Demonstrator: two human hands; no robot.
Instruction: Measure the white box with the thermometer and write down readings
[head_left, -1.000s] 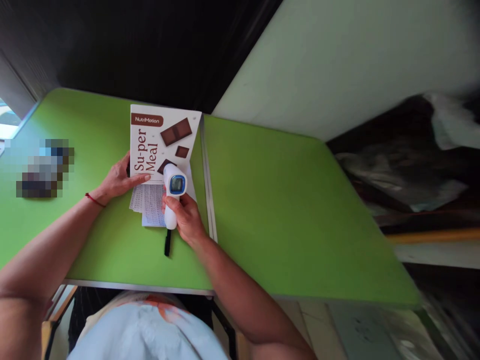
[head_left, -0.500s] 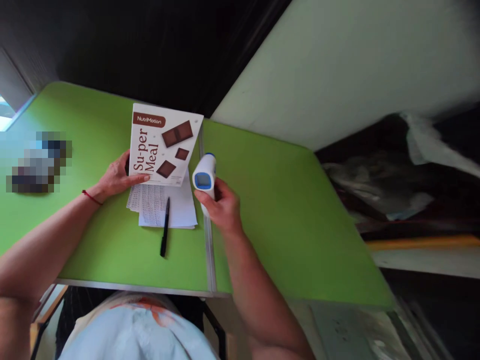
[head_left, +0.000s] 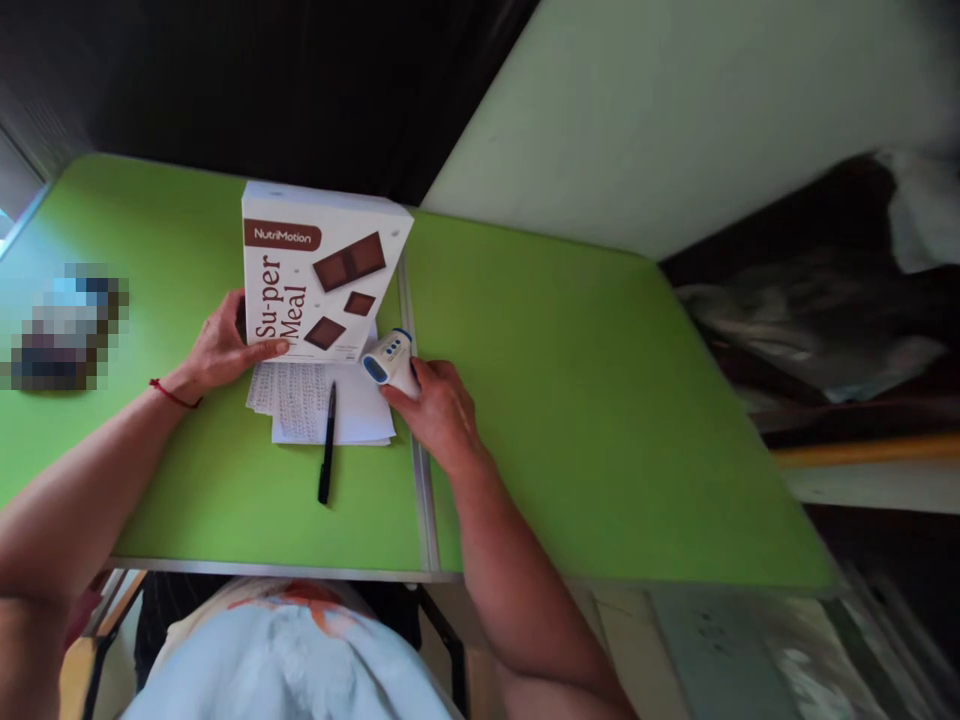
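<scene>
My left hand grips the lower left corner of a white NutriMotion box, its thumb on the printed front and the other fingers hidden behind. The box stands tilted, its top face showing. In my right hand is a white and blue infrared thermometer, held by its handle just off the box's lower right corner; its far end points away from me. Printed sheets and plain white paper lie partly under the box. Across them rests a black pen.
The green folding table has a metal seam running through it. A blurred-out object lies at the left. Behind stand a dark panel and a pale wall. Plastic-wrapped items sit on a shelf at right.
The thermometer has tipped and turned toward the box, so its buttons now show. The box has leaned so its top face is visible. My left hand still holds it.
</scene>
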